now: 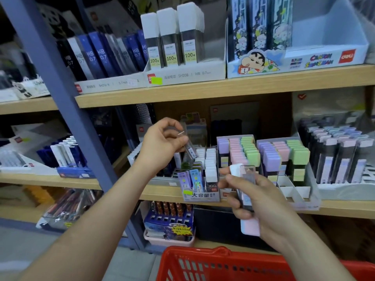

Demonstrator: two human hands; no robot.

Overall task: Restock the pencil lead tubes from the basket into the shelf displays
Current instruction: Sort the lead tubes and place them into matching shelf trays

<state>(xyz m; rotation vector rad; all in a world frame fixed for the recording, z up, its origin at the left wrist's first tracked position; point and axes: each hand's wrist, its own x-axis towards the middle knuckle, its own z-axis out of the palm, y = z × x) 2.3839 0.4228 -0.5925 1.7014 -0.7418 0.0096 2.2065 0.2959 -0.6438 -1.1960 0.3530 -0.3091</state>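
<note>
My left hand (162,141) is raised before the middle shelf, pinching a clear lead tube (189,149) that tilts down over a small display box (200,196) of white-capped and coloured tubes. My right hand (257,197) is lower and to the right, gripping a bundle of lead tubes (246,185) with white and pink caps, in front of the pastel-capped tube displays (263,157). The red basket (203,264) is at the bottom, below my right arm; its contents are hidden.
Wooden shelves carry more boxes: HB 0.7 tubes (97,55) and white-capped 100-count tubes (172,35) on the upper shelf, a cartoon-printed box (324,55) at upper right. A blue-grey upright post (67,98) slants at left. Pens in a pink tray (168,238) stand below.
</note>
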